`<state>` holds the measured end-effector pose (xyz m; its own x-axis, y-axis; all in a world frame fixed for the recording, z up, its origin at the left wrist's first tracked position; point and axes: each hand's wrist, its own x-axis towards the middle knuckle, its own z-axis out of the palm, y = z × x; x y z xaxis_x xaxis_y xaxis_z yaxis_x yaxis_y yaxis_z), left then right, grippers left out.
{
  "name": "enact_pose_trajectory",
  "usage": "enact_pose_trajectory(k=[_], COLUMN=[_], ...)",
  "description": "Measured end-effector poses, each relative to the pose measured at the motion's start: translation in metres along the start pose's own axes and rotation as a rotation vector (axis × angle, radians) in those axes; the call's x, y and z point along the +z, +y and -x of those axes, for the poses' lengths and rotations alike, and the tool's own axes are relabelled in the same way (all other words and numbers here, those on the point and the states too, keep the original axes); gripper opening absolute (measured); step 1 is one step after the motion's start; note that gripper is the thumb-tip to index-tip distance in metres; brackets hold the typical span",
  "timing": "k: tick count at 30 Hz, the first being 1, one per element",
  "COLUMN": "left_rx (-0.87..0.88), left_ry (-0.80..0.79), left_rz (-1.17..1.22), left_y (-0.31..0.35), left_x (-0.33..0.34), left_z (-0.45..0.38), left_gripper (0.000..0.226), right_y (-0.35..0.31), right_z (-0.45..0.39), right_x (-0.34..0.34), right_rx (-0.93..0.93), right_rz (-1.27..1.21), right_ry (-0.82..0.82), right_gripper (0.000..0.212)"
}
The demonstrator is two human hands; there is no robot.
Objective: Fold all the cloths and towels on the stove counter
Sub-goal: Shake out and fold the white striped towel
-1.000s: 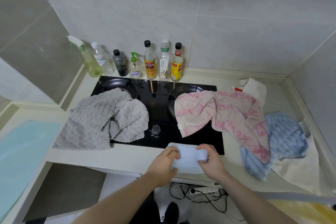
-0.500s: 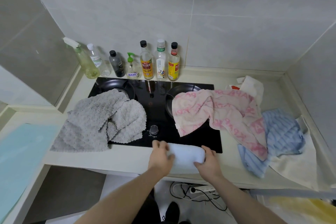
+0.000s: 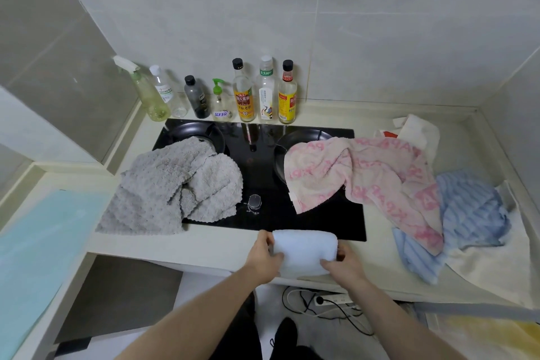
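A small folded pale-blue cloth (image 3: pixel 305 248) lies on the counter's front edge, just before the black stove (image 3: pixel 263 172). My left hand (image 3: pixel 264 254) grips its left end and my right hand (image 3: pixel 342 264) grips its right front corner. A crumpled grey towel (image 3: pixel 172 187) covers the stove's left side. A pink patterned towel (image 3: pixel 362 178) drapes from the right burner across the counter. To the right a blue striped cloth (image 3: pixel 467 210) lies on a cream cloth (image 3: pixel 496 263). A white cloth (image 3: pixel 419 133) sits at the back right.
Several bottles (image 3: pixel 242 93) line the back wall behind the stove. A stove knob (image 3: pixel 254 202) sits between the towels. A light-blue sheet (image 3: pixel 38 245) covers the lower counter at left. A power strip with cables (image 3: pixel 330 301) lies on the floor below.
The folded cloth has been set down flat on the counter edge. My hands have shifted from its middle out to its two ends.
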<state>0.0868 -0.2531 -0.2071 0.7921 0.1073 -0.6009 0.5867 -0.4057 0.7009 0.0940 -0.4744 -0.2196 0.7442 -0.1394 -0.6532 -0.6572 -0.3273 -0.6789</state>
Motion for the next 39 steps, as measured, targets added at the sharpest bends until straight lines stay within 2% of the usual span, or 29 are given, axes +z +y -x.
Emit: enact_pose_trajectory(k=[7,11,15,21,26,33,36,39], left_rx=[0.012,0.053,0.062,0.045,0.022,0.006,-0.01,-0.015], left_ry=[0.03,0.127,0.249,0.488,0.731,0.965,1.069,1.15], left_rz=[0.139,0.251,0.344,0.518,0.587,0.672,0.702,0.726], left_y=[-0.014,-0.027,-0.047,-0.096,-0.172,-0.284,-0.32,-0.348], left_x=[-0.014,-0.04,-0.081,-0.142,-0.199,-0.261,-0.283,-0.301], left_z=[0.026,0.058,0.096,0.17,0.247,0.38,0.437,0.492], left_gripper=[0.024,0.021,0.019,0.034,0.031,0.025,0.025,0.024], right_y=[0.006,-0.001,-0.024,-0.068,-0.084,-0.079,-0.069,-0.058], right_z=[0.019,0.043,0.065,0.121,0.197,0.331,0.383,0.427], right_x=[0.013,0.041,0.077,0.151,0.24,0.35,0.393,0.433], right_rx=[0.048,0.041,0.018,-0.094,-0.21,-0.384,-0.426,-0.473], right_rz=[-0.175,-0.251,-0.25,-0.088,0.084,0.236,0.287,0.353], right_ry=[-0.087,-0.145,-0.247,-0.468,-0.649,-0.846,-0.914,-0.996], right_gripper=[0.054,0.045,0.045,0.035,0.032,0.029,0.043,0.034])
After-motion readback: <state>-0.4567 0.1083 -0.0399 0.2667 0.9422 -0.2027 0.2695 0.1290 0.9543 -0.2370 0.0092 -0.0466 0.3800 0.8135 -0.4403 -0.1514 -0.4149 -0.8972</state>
